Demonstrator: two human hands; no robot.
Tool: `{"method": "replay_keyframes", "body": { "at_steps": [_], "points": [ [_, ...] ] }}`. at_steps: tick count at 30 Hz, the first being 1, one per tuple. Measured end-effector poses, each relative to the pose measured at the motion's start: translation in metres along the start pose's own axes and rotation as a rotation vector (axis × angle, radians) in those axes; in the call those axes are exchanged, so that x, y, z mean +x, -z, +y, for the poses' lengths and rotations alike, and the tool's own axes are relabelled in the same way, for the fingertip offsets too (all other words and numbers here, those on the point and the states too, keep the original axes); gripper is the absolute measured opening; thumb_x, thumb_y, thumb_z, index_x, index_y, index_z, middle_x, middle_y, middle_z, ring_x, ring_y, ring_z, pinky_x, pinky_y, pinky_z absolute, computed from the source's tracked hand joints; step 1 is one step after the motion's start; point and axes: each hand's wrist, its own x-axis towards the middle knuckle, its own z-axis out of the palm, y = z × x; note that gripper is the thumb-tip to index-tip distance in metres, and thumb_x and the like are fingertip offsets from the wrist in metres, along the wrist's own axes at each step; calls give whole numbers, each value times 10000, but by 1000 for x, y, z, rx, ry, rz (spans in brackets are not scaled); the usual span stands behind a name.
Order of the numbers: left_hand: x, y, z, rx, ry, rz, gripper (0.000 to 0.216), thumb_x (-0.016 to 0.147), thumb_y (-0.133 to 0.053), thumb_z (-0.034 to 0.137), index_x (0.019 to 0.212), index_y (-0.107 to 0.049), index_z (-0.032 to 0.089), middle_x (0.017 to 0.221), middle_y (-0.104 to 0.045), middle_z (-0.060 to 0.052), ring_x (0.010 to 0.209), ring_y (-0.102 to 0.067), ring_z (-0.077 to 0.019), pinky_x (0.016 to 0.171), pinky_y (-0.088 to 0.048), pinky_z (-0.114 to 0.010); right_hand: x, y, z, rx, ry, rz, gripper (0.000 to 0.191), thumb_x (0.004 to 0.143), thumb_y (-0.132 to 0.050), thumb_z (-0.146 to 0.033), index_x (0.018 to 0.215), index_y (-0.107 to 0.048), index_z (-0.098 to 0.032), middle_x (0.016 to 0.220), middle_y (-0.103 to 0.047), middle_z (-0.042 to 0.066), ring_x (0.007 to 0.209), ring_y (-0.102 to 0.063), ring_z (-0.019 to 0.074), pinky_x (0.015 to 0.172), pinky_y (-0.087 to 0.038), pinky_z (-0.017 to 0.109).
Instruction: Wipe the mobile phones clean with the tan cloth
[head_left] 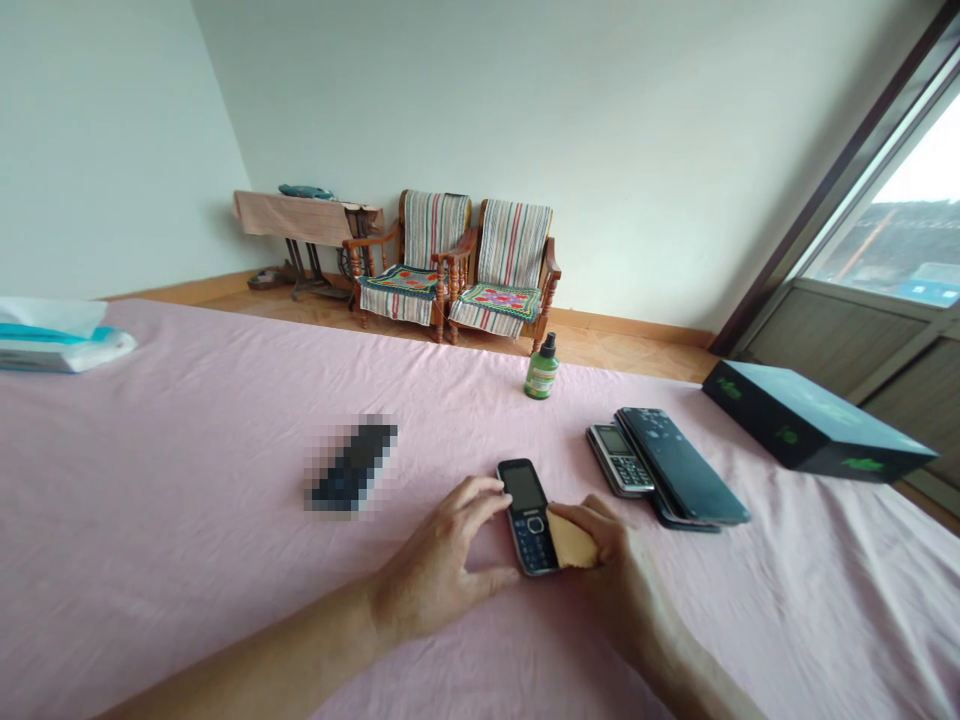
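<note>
A dark keypad phone (534, 520) with a silver edge lies face up on the pink cloth (247, 600). My left hand (450, 560) is at its left side, fingers apart, the fingertips at the screen's edge and the thumb by the lower corner. My right hand (619, 580) pinches a pale yellow wiping cloth (572, 540) against the right side of the keypad. Farther right lie a small silver keypad phone (621, 458) and a stack of dark smartphones (679, 465). Off to the left is another dark phone-like object (352, 468), blurred by pixelation.
A green spray bottle (542, 370) stands near the far edge. At the right sits a black box (814, 420) with green lettering, and at the far left a tissue pack (60, 345). Beyond are two wooden chairs (514, 245) and a covered sewing table (300, 220).
</note>
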Motion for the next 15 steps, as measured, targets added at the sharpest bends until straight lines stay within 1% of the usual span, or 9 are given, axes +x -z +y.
{"method": "replay_keyframes", "body": {
  "at_steps": [4, 6, 8, 10, 12, 15],
  "points": [
    [1, 0, -5, -4, -3, 11, 603, 682, -782, 177, 1231, -534, 216, 1319, -481, -66, 1238, -463, -223, 1077, -382, -375, -4, -4, -5, 74, 57, -45, 380, 708, -505, -28, 981, -714, -193, 721, -528, 5, 619, -540, 133, 526, -356, 222],
    [1, -1, -7, 2, -13, 13, 620, 668, -800, 207, 1229, -536, 221, 1317, -481, -65, 1236, -466, -233, 1076, -382, -385, -3, -2, -5, 75, 63, -56, 365, 723, -523, -43, 998, -709, -194, 734, -524, 8, 627, -541, 134, 538, -364, 226],
    [1, -1, -6, -1, -15, 13, 642, 645, -820, 237, 1222, -541, 224, 1317, -477, -69, 1231, -469, -249, 1067, -391, -404, -2, 1, -4, 56, 65, -82, 292, 748, -541, -75, 953, -710, -198, 739, -513, 9, 630, -537, 134, 531, -355, 226],
    [1, -1, -4, -5, -11, 21, 614, 655, -813, 247, 1209, -549, 227, 1306, -482, -72, 1226, -474, -257, 1055, -402, -421, -4, 2, -5, 4, 90, -104, 235, 773, -526, -81, 876, -702, -199, 724, -498, 8, 620, -522, 134, 516, -329, 228],
    [1, -1, -2, -7, -8, 33, 566, 686, -792, 230, 1198, -554, 229, 1291, -492, -74, 1219, -481, -253, 1049, -407, -425, -7, 3, -8, -73, 149, -117, 235, 782, -503, -60, 817, -687, -201, 698, -492, 8, 610, -501, 136, 520, -306, 237],
    [1, -1, -1, -14, -13, 36, 556, 694, -780, 190, 1199, -551, 231, 1275, -503, -76, 1206, -493, -248, 1043, -417, -420, -13, 4, -14, -162, 259, -118, 220, 769, -531, -47, 767, -676, -211, 666, -509, 11, 628, -489, 149, 561, -294, 256]
  ]
}}
